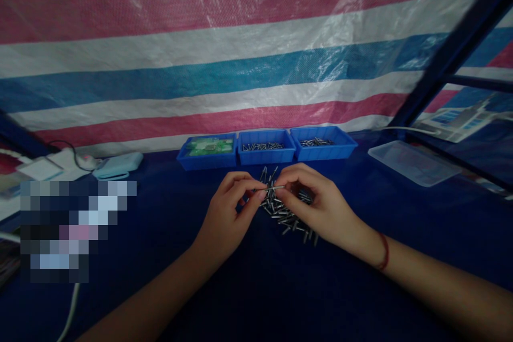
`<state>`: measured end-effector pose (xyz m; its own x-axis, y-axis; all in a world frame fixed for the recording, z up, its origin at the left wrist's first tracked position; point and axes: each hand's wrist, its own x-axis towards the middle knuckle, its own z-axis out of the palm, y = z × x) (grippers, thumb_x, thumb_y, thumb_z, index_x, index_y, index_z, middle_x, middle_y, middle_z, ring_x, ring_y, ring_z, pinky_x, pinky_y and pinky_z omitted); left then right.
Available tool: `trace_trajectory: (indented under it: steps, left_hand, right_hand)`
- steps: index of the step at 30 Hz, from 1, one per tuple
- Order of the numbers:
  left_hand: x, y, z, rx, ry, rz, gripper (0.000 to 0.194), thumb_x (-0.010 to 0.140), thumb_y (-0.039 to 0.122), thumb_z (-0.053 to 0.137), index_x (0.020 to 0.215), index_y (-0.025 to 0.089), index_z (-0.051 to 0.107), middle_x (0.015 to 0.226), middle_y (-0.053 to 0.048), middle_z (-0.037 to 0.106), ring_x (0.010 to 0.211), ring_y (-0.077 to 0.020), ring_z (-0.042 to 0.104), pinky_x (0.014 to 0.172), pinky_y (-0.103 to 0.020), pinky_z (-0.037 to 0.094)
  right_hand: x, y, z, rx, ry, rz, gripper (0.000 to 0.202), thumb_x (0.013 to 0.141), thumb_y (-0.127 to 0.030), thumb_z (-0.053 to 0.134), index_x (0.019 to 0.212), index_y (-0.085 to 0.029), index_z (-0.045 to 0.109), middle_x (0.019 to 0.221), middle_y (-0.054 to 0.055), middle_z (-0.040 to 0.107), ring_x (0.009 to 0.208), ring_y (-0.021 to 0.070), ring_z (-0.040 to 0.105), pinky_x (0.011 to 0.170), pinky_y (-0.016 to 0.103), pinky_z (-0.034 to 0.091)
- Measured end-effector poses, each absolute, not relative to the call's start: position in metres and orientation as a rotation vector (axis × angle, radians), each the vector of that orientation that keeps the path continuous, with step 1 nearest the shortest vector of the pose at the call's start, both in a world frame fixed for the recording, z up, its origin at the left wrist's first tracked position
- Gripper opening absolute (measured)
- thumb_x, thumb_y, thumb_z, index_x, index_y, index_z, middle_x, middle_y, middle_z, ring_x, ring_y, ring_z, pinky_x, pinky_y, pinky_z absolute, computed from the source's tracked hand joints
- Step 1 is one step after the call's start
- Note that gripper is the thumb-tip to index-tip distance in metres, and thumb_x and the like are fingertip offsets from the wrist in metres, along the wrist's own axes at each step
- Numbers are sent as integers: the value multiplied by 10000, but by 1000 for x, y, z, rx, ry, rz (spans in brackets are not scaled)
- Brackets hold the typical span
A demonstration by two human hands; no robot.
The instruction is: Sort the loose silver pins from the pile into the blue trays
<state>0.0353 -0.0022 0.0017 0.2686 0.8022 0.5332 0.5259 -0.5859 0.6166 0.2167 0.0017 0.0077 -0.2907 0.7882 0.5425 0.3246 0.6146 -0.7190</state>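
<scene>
Between the fingertips of both hands lies a thin silvery metal pin (pixel 274 188), shaped like a blind rivet and held roughly level. My left hand (pixel 232 208) pinches its left end between thumb and forefinger. My right hand (pixel 320 200) pinches the right end the same way, a red cord around that wrist. Below and behind the fingers, a loose pile of similar metal pins (pixel 286 216) is spread on the dark blue tabletop (pixel 256 288). Part of the pile is hidden by my right hand.
Three blue bins stand behind the pile: a left bin (pixel 206 161) with green-and-clear packaging, a middle bin (pixel 266 156) and right bin (pixel 326 151) with metal pins. A clear plastic lid (pixel 414 163) lies right. A light-blue case (pixel 118 165) and cables are left.
</scene>
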Motion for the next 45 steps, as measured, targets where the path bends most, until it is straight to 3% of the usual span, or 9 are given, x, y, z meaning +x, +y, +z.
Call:
trace_trajectory:
  steps: [10,14,18,21,26,32,40,45]
  left_hand:
    - [37,-6,1,2212,1162,1084,113,897,209,484,894,218,597,985,-19,517,869,-134,552,716,-275,466]
    - [37,-6,0,2201,1196,1117,182,894,211,489,1067,233,541,1015,-29,539,847,-138,554,714,-287,466]
    - [36,-3,-2,2224,1247,1038,229,887,224,497,1116,225,513,1038,-45,546,835,-150,562,697,-302,475]
    - [35,-3,-1,2312,1238,927,189,886,212,489,1067,219,546,1030,-50,551,894,-176,561,784,-359,474]
    - [31,-2,-2,2500,1226,783,178,880,191,484,1024,216,585,1049,-61,555,978,-213,538,863,-427,448]
    - [24,3,-8,2666,1258,607,207,875,190,493,1048,213,604,1055,-67,575,936,-219,536,821,-424,459]
    - [23,6,-7,2707,1231,581,132,876,208,530,970,211,622,1049,-52,574,929,-209,539,815,-406,462]
    - [25,5,-5,2724,1250,539,90,881,199,522,899,182,609,1025,-54,579,921,-210,538,813,-408,464]
  right_hand:
    - [219,-3,17,-805,-1989,452,87,850,-146,511,812,-175,584,846,37,567,807,133,555,708,282,464]
    - [228,8,21,-840,-2001,305,88,831,-151,521,779,-176,588,864,44,577,818,145,567,736,300,463]
    - [258,40,25,-1051,-1799,-61,110,829,-222,544,766,-180,624,821,50,606,805,175,577,742,329,463]
    - [290,67,22,-1301,-1595,-295,166,823,-276,539,824,-172,668,831,78,611,743,190,576,678,339,473]
    - [326,91,5,-1653,-1573,-445,247,787,-336,542,870,-172,707,899,124,620,888,275,569,757,438,446]
    - [320,87,5,-1679,-1629,-402,279,779,-326,523,932,-168,695,934,137,627,930,295,565,791,453,429]
    - [277,59,13,-1364,-1925,-198,181,789,-254,537,864,-164,676,917,113,631,922,271,572,865,453,413]
    - [248,35,13,-1170,-2081,114,120,812,-229,539,819,-201,656,913,67,628,892,224,570,854,429,422]
